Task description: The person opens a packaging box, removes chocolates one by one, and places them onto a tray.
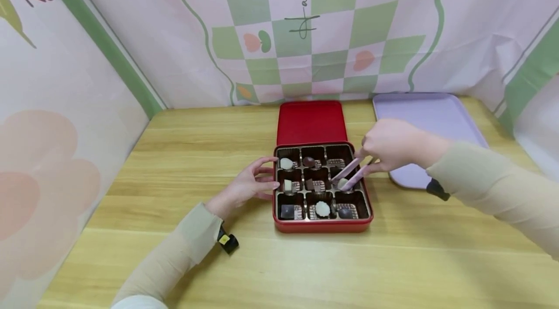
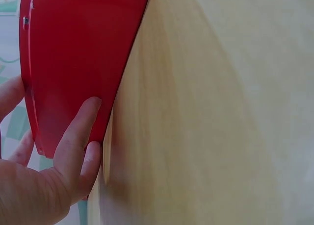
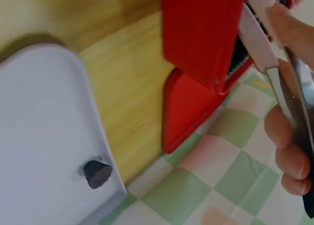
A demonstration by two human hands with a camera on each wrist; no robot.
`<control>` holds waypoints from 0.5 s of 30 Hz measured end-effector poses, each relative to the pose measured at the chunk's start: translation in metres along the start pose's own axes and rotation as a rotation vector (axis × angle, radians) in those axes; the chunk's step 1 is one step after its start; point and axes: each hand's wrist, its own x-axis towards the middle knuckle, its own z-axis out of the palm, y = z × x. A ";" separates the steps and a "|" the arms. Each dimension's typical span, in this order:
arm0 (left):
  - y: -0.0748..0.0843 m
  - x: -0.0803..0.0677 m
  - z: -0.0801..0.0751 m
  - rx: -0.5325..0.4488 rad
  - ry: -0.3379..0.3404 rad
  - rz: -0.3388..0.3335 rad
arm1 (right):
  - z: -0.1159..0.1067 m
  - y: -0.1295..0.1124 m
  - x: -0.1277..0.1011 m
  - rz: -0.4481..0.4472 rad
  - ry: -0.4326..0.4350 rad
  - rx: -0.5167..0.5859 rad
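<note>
In the head view, the right hand [image 1: 389, 145], right of the box [image 1: 323, 227], grips tongs [image 1: 355, 178], their tips about a pale chocolate [image 1: 342, 183] in the box's middle-right compartment. In the left wrist view, the left hand [image 2: 54, 178], fingers apart, touches the box's side; in the right wrist view, a tray [image 3: 39, 122] lies near the box.

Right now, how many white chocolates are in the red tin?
4: a white chocolate back left, another middle left, another front centre, and one middle right, partly hidden by the tongs.
</note>
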 end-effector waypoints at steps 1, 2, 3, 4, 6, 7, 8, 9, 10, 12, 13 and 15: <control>0.000 0.000 0.000 -0.001 0.000 -0.001 | 0.001 -0.001 0.000 -0.007 0.003 -0.006; -0.001 0.000 0.000 -0.002 0.002 -0.003 | 0.002 -0.001 0.000 -0.012 0.008 -0.011; -0.001 0.000 0.000 -0.003 0.003 -0.004 | 0.003 -0.001 0.000 -0.013 0.015 -0.010; -0.001 0.001 0.000 -0.002 0.003 -0.005 | 0.003 -0.002 -0.001 -0.010 0.021 -0.010; -0.002 0.001 0.000 -0.001 0.002 -0.005 | 0.004 -0.002 -0.002 -0.014 0.034 -0.002; -0.002 0.001 0.000 -0.001 0.003 -0.005 | 0.005 -0.003 -0.003 -0.019 0.043 0.005; -0.002 0.001 0.000 0.000 0.004 -0.006 | 0.006 -0.003 -0.004 -0.024 0.052 0.013; -0.002 0.001 0.000 0.001 0.005 -0.006 | 0.007 -0.003 -0.005 -0.028 0.062 0.018; -0.002 0.001 -0.001 0.002 0.005 -0.006 | 0.008 -0.003 -0.006 -0.029 0.070 0.020; -0.002 0.001 -0.001 0.005 0.007 -0.007 | 0.011 -0.003 -0.008 -0.028 0.091 0.026; -0.002 0.001 -0.001 0.007 0.007 -0.006 | 0.013 -0.004 -0.009 -0.025 0.102 0.032; -0.002 0.001 -0.001 0.008 0.005 -0.006 | 0.016 -0.004 -0.011 -0.023 0.131 0.037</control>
